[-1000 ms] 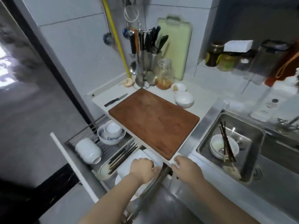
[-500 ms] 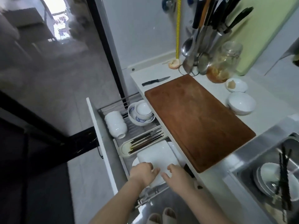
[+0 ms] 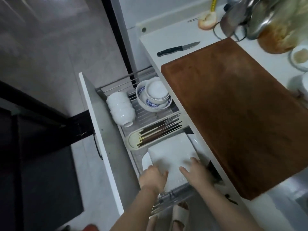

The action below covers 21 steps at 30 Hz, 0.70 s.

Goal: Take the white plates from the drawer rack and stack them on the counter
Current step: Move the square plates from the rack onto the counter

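A square white plate [image 3: 170,152] lies on top of other white plates [image 3: 145,161] in the near end of the pulled-out drawer rack [image 3: 116,84]. My left hand [image 3: 153,178] rests on the top plate's near left edge, fingers curled over the rim. My right hand [image 3: 195,173] lies on its near right part, fingers spread on the surface. Whether the plate is lifted off the stack is unclear. The white counter [image 3: 150,45] runs along the right of the drawer.
A brown cutting board [image 3: 233,110] covers most of the counter, with a black-handled knife [image 3: 177,49] behind it. In the drawer lie a chopstick tray [image 3: 156,132], stacked white bowls [image 3: 120,108] and blue-patterned bowls [image 3: 153,95]. Utensils and a jar stand at the far right.
The view has tilted down and closer to the drawer. My right hand came off the counter edge onto the plate; both hands now sit on the top plate's near edge.
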### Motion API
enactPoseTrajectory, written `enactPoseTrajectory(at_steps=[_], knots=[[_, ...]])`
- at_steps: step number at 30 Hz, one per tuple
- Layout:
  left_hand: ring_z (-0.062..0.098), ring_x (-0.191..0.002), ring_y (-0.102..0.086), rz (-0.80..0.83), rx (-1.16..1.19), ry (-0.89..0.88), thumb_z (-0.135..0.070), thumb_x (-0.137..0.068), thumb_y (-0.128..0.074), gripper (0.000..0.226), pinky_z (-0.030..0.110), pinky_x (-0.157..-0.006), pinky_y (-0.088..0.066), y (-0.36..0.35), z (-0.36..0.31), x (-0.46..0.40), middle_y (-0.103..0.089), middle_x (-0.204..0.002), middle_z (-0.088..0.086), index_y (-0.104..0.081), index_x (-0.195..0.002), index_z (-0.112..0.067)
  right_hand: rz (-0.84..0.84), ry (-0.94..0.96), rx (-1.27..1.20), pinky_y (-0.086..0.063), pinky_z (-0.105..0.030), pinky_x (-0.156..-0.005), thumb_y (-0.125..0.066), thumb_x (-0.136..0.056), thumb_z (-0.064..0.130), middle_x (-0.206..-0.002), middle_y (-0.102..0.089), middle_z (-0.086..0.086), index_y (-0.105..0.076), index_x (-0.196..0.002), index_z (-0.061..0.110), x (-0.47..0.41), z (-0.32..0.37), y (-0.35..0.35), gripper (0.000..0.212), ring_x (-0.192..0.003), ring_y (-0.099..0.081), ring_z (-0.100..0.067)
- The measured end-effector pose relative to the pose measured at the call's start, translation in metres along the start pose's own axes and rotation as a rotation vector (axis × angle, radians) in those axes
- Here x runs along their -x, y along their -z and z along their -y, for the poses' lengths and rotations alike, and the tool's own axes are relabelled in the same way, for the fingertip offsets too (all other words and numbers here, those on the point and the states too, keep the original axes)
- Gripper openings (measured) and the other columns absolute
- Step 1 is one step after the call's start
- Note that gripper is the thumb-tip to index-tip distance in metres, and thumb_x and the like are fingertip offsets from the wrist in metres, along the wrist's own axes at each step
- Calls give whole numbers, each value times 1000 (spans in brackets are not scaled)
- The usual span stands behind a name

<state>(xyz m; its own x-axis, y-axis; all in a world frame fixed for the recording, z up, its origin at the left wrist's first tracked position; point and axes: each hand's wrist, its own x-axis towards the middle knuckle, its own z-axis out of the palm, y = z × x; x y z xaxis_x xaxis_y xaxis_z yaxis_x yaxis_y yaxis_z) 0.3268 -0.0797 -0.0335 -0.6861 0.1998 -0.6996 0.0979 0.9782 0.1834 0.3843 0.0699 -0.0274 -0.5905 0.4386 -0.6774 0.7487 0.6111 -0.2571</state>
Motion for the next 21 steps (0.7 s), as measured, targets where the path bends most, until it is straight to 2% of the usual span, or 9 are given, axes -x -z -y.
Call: enactPoseTrajectory(at_steps=[3,6,10,13,15,18,21], knots=[[27,-119,-55,23,-16,61,-53,-93,-39,60,38,-92,-48,-10,-3,-27,-53,-130,7,-38,-136,-12,-18,-57,-34,-41,-43,-105,-54,-86,53,-150,-34,-12,-26,-145,13,-30,-2,-12,76,-134,-38,-31],[28,-121,-53,44,8,132,-51,-93,-41,75,40,-92,-47,-21,-6,-49,-49,-134,9,-15,-148,-8,-54,-96,-48,-36,-42,-109,-57,-85,52,-156,-22,-13,-16,-150,13,-53,-4,-21,86,-140,-29,-31],[29,-113,-58,20,118,206,-39,-94,-45,82,38,-84,-49,-33,-7,-69,-48,-132,9,7,-150,-9,-172,-109,-82,-40,-40,-104,-59,-86,43,-150,-31,-18,-21,-148,11,-70,-7,-28,79,-133,-37,-33],[30,-113,-59,18,178,239,-25,-96,-45,74,38,-85,-48,-34,-6,-76,-48,-133,10,3,-150,-7,-162,-110,-87,-45,-42,-96,-54,-89,37,-148,-34,-19,-20,-148,12,-75,-9,-29,73,-128,-43,-34],[32,-114,-58,22,220,252,-17,-96,-43,64,40,-88,-48,-34,-4,-78,-49,-133,11,-9,-148,-5,-157,-104,-96,-43,-43,-100,-54,-90,32,-151,-29,-20,-18,-149,11,-75,-9,-29,72,-132,-38,-35],[34,-114,-59,10,267,283,-11,-95,-42,50,42,-89,-48,-32,-2,-82,-52,-131,12,-25,-141,-6,-174,-101,-123,-43,-40,-99,-54,-91,24,-153,-27,-18,-18,-149,12,-72,-7,-27,69,-134,-38,-33],[34,-113,-60,-5,233,291,-3,-94,-37,46,42,-89,-49,-30,-2,-84,-53,-131,12,-29,-139,-6,-178,-113,-135,-44,-34,-94,-51,-94,20,-153,-30,-16,-19,-150,12,-69,-5,-27,65,-133,-41,-29]])
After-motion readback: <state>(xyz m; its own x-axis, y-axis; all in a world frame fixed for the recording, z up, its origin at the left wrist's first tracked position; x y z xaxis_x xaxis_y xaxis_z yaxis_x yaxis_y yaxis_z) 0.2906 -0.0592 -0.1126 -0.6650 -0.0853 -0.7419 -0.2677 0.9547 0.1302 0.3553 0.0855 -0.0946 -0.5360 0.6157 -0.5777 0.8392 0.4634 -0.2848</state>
